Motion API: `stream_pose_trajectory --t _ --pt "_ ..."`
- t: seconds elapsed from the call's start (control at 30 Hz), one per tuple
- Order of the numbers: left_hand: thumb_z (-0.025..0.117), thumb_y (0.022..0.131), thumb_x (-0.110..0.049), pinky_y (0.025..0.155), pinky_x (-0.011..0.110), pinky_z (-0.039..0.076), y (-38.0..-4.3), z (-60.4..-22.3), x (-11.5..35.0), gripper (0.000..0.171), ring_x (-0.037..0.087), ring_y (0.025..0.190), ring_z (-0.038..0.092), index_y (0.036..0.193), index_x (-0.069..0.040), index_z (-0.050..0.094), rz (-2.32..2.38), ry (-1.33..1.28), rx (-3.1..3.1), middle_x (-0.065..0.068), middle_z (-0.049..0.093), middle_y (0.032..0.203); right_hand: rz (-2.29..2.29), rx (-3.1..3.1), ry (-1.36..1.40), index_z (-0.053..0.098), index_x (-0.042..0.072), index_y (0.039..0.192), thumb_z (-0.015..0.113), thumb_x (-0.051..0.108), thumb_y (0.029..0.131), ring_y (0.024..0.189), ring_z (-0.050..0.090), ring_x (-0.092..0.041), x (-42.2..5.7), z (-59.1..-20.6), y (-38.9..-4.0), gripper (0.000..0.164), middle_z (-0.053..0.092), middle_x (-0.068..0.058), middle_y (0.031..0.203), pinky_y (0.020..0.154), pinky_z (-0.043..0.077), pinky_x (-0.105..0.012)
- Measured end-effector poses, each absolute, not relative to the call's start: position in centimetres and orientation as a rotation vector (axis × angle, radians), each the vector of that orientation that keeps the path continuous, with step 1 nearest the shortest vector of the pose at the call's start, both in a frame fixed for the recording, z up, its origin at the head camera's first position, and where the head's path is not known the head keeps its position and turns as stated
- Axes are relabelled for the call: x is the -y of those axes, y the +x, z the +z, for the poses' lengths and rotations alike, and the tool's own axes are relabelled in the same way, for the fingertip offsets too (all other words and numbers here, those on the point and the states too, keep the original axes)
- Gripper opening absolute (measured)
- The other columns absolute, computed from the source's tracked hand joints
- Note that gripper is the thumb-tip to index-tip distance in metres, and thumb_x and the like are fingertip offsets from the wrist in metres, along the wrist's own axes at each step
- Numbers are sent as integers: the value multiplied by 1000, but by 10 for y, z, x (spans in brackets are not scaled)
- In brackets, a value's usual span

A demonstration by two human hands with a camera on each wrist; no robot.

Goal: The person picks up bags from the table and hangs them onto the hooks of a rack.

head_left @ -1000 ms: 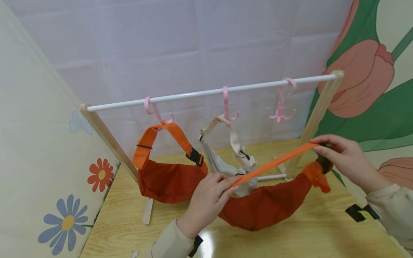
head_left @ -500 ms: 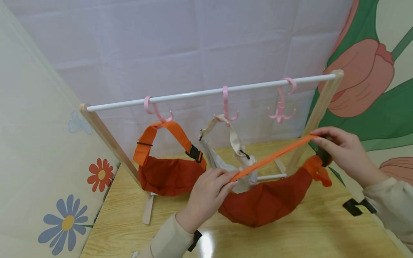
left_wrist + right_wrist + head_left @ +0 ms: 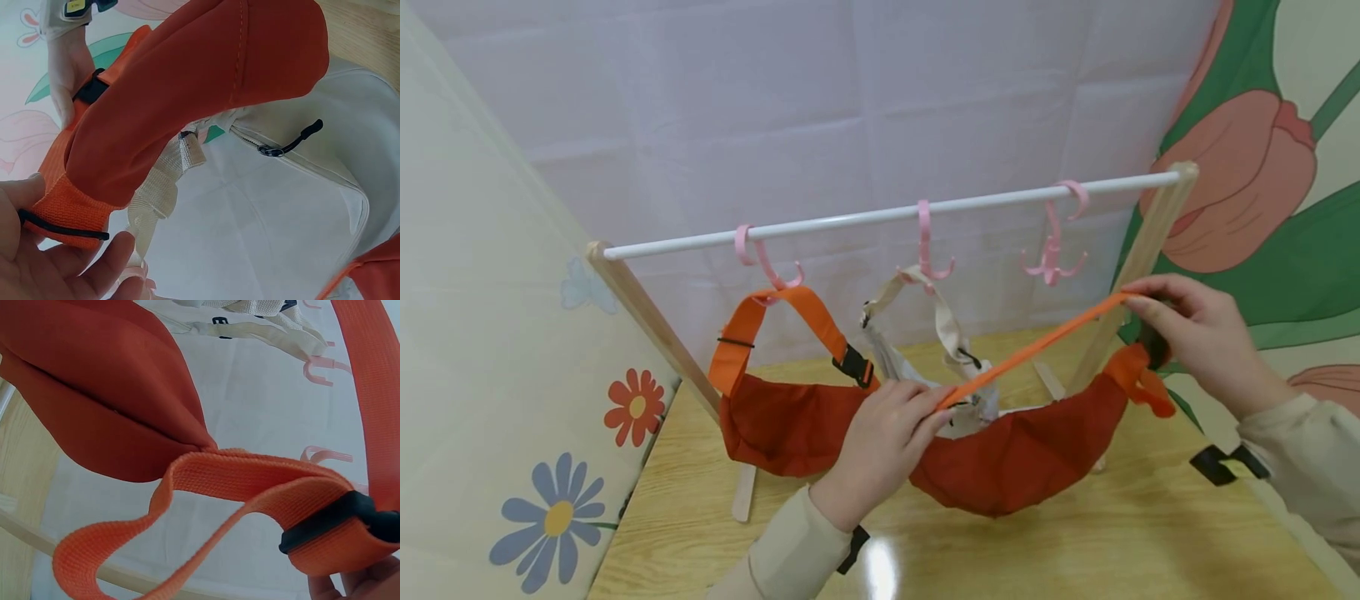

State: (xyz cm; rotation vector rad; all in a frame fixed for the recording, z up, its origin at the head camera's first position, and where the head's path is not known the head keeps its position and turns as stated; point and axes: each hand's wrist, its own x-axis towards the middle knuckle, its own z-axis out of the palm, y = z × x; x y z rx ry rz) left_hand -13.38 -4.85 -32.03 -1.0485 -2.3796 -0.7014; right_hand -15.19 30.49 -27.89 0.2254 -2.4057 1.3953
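Note:
Between my two hands hangs a red waist bag (image 3: 1011, 467), its orange strap (image 3: 1030, 348) stretched in a slant above the pouch. My left hand (image 3: 880, 446) pinches the strap's lower left end, thumb beside a black strap slider (image 3: 62, 228). At the upper right, my right hand (image 3: 1206, 342) grips the strap by the black buckle (image 3: 325, 519), partly hidden by the fingers. A loop of loose orange webbing (image 3: 78, 553) dangles from that end. Behind my left hand, another red waist bag (image 3: 786, 421) hangs from a pink hook (image 3: 767, 262).
A rack with a white rail (image 3: 842, 220) and wooden posts (image 3: 655, 325) stands on the wooden table (image 3: 670, 533). A cream bag (image 3: 306, 125) hangs from the middle pink hook (image 3: 925, 242). The right pink hook (image 3: 1051, 250) carries nothing.
Both hands have risen a little, the right one more, lifting the held waist bag toward the rack. Its strap slants more steeply. The hanging red bag sways slightly.

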Motion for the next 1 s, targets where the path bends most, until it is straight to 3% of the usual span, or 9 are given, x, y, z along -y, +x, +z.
stream_pose_trajectory --t 0.23,0.63,1.0 --pt "69 95 -21 70 28 49 -139 -313 46 29 18 79 59 120 -7 73 -703 -1030 2331 3 70 93 1351 2388 148 69 25 112 59 22 102 58 49 -14 -299 -270 -157 14 63 15 87 48 49 -25" --pt "67 97 -21 76 31 52 -147 -307 41 30 20 86 62 123 -8 72 -722 -988 2356 3 72 97 1416 2317 182 70 28 107 59 19 102 53 48 -12 -300 -260 -164 15 62 13 81 46 46 -23" --pt "62 101 -23 79 35 53 -152 -297 36 25 23 90 64 116 -8 75 -799 -921 2400 5 73 98 1373 2343 148 68 25 112 57 29 103 65 46 -11 -299 -254 -174 14 64 20 95 49 45 -23"
